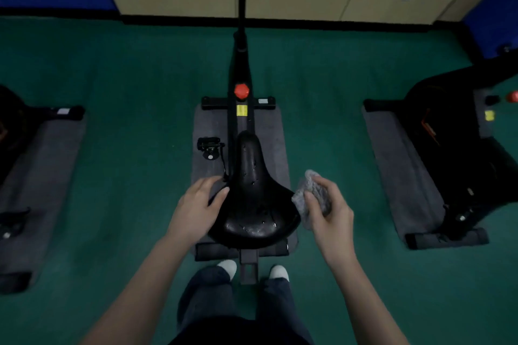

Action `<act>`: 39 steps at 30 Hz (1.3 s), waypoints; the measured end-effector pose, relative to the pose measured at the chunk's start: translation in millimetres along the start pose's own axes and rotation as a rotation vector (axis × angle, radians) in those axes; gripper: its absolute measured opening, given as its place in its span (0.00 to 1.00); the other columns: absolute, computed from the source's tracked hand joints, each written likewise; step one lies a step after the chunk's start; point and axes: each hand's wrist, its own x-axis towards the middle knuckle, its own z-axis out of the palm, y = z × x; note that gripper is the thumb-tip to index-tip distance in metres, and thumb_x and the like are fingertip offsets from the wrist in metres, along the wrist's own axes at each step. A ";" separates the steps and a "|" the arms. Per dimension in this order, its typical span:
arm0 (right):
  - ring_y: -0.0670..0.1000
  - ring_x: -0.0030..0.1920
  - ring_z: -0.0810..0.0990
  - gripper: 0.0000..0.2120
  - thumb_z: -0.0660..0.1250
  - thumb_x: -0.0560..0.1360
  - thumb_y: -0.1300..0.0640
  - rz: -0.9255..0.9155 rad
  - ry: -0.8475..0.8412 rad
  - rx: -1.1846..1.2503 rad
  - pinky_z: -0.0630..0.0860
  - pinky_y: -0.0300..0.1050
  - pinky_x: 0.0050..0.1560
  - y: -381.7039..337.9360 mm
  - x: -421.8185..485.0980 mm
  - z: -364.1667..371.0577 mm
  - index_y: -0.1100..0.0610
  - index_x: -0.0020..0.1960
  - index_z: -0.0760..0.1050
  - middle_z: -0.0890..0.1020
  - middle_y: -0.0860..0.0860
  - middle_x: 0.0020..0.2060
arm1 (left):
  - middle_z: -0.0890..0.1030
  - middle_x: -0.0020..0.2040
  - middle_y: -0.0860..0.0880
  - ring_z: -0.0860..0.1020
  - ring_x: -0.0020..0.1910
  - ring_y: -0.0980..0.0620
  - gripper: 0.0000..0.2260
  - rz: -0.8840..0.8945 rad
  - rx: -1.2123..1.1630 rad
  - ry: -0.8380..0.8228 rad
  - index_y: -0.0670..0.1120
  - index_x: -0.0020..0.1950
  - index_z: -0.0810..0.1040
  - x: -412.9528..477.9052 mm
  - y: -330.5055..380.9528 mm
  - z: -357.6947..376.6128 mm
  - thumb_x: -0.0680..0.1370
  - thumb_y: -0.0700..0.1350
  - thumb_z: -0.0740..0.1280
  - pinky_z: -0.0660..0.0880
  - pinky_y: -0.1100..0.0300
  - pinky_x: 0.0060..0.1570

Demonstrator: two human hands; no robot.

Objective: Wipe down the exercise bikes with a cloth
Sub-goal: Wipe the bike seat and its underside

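Steadying saddle (253, 193) with left hand (196, 210), fingers flat on its left edge; right hand (329, 213) grips cloth (309, 196) beside right edge. Best wiped nose-to-rear, overlapping strokes.

yellow label (241, 110) on bike frame (240, 70), print too blurred to read

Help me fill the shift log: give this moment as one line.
left hand: touching left edge of black padded bike saddle | right hand: gripping crumpled grey cloth beside saddle's right edge | step: saddle wipe
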 end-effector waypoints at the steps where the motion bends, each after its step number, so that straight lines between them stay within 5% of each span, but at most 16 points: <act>1: 0.33 0.58 0.74 0.13 0.66 0.77 0.59 -0.019 -0.041 -0.007 0.69 0.24 0.55 3.0 6.5 -3.6 0.47 0.59 0.74 0.79 0.39 0.55 | 0.72 0.67 0.50 0.69 0.67 0.50 0.21 -0.020 -0.008 0.032 0.49 0.70 0.69 -2.2 4.3 4.4 0.80 0.56 0.58 0.66 0.53 0.67; 6: 0.29 0.57 0.72 0.13 0.66 0.77 0.61 -0.169 -0.195 -0.056 0.65 0.22 0.57 16.0 40.8 -9.1 0.50 0.60 0.76 0.77 0.41 0.54 | 0.73 0.66 0.51 0.70 0.66 0.51 0.19 -0.124 -0.061 0.170 0.49 0.68 0.71 -11.0 12.4 19.2 0.80 0.55 0.59 0.66 0.54 0.67; 15: 0.46 0.60 0.74 0.12 0.66 0.76 0.64 -0.554 -0.464 -0.175 0.65 0.27 0.62 -21.0 91.7 52.4 0.61 0.59 0.78 0.79 0.53 0.58 | 0.77 0.61 0.54 0.73 0.56 0.61 0.12 -0.178 -0.321 0.224 0.51 0.60 0.78 -7.1 -3.4 29.0 0.79 0.51 0.62 0.64 0.70 0.54; 19: 0.50 0.64 0.73 0.14 0.65 0.77 0.63 -0.683 -0.654 -0.348 0.64 0.40 0.69 -30.9 105.7 84.4 0.58 0.62 0.78 0.77 0.54 0.61 | 0.79 0.59 0.54 0.74 0.59 0.59 0.11 -0.175 -0.408 0.223 0.52 0.59 0.79 -1.0 -17.2 32.0 0.79 0.51 0.63 0.67 0.64 0.58; 24: 0.53 0.63 0.73 0.14 0.65 0.76 0.63 -0.878 -0.919 -0.742 0.46 0.47 0.75 -27.6 116.0 108.1 0.58 0.60 0.78 0.78 0.54 0.58 | 0.81 0.54 0.57 0.77 0.56 0.62 0.08 -0.125 -0.521 0.194 0.55 0.54 0.81 5.7 -31.9 38.0 0.79 0.50 0.64 0.70 0.63 0.59; 27: 0.56 0.59 0.75 0.11 0.65 0.75 0.63 -0.912 -0.866 -0.792 0.54 0.47 0.72 -30.4 130.9 111.7 0.60 0.56 0.80 0.79 0.56 0.54 | 0.80 0.54 0.59 0.76 0.55 0.66 0.09 -0.072 -0.554 0.172 0.55 0.55 0.81 9.5 -36.5 43.6 0.79 0.50 0.63 0.70 0.65 0.59; 32: 0.57 0.60 0.75 0.11 0.64 0.74 0.67 -0.783 -0.549 -0.670 0.73 0.47 0.59 -34.7 144.8 122.5 0.64 0.55 0.79 0.78 0.56 0.59 | 0.78 0.54 0.63 0.73 0.57 0.66 0.09 -0.018 -0.542 0.177 0.58 0.55 0.80 14.7 -39.5 48.2 0.80 0.50 0.61 0.66 0.69 0.58; 37: 0.56 0.58 0.77 0.15 0.65 0.68 0.73 -0.989 -0.777 -0.619 0.73 0.48 0.61 -13.7 118.5 107.1 0.63 0.53 0.80 0.80 0.55 0.55 | 0.78 0.53 0.64 0.73 0.57 0.68 0.10 0.036 -0.542 0.227 0.56 0.54 0.81 12.9 -38.5 51.7 0.80 0.46 0.61 0.64 0.75 0.58; 39: 0.56 0.59 0.77 0.16 0.65 0.69 0.73 -1.033 -0.719 -0.617 0.71 0.44 0.63 -9.9 134.0 101.7 0.64 0.55 0.79 0.79 0.57 0.57 | 0.79 0.53 0.64 0.73 0.57 0.68 0.10 0.036 -0.556 0.238 0.56 0.54 0.81 12.6 -37.8 51.9 0.80 0.46 0.61 0.64 0.76 0.57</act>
